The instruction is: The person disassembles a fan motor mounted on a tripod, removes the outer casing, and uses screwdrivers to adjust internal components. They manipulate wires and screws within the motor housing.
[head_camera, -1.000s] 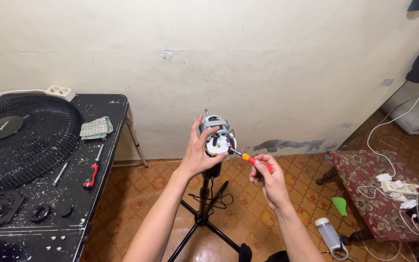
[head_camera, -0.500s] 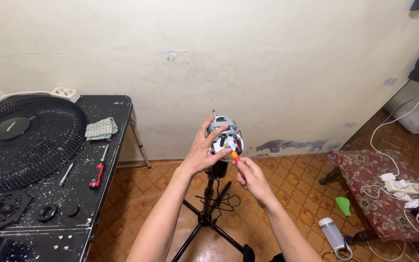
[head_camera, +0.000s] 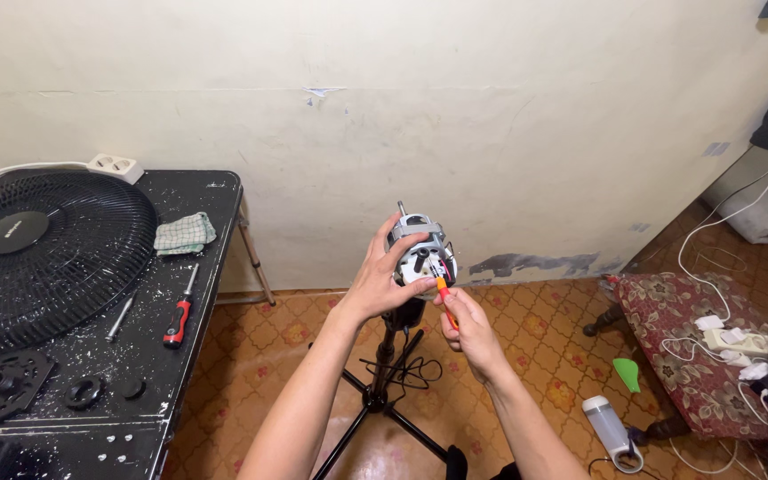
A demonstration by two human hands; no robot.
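- A grey and silver fan motor (head_camera: 420, 253) is being held up in front of the pale wall (head_camera: 491, 107), atop a black stand (head_camera: 382, 373) whose tripod legs are resting on the patterned floor (head_camera: 526, 320).
- The motor is being gripped by the left hand (head_camera: 382, 283); its fingers (head_camera: 415, 286) are being wrapped around the housing from the left side and from below, pressed against the casing.
- A short metal shaft is being shown projecting upward from the motor's top.
- An orange-handled screwdriver (head_camera: 444, 298) is being pinched by the right hand (head_camera: 471, 331); the fingers are being closed around the handle, and the tip is being held against the motor's face near its coloured wires.
- A dark cable (head_camera: 402, 366) is being seen hanging in loops around the stand's post.
- To the left, a black desk (head_camera: 197, 293) speckled with white is being occupied by a black fan grille (head_camera: 46, 258), a folded green checked cloth (head_camera: 184, 234), a red-and-black screwdriver (head_camera: 180, 311), a plain metal tool (head_camera: 122, 316) and several black round parts (head_camera: 2, 384).
- A white power strip (head_camera: 115, 166) is being seen at the desk's far edge, against the wall.
- To the right, a floral cushioned stool (head_camera: 686, 356) is being loaded with white cables and another power strip (head_camera: 735, 340); a green scrap (head_camera: 627, 373) and a white bottle-shaped item (head_camera: 609, 428) are lying on the floor just beside it.
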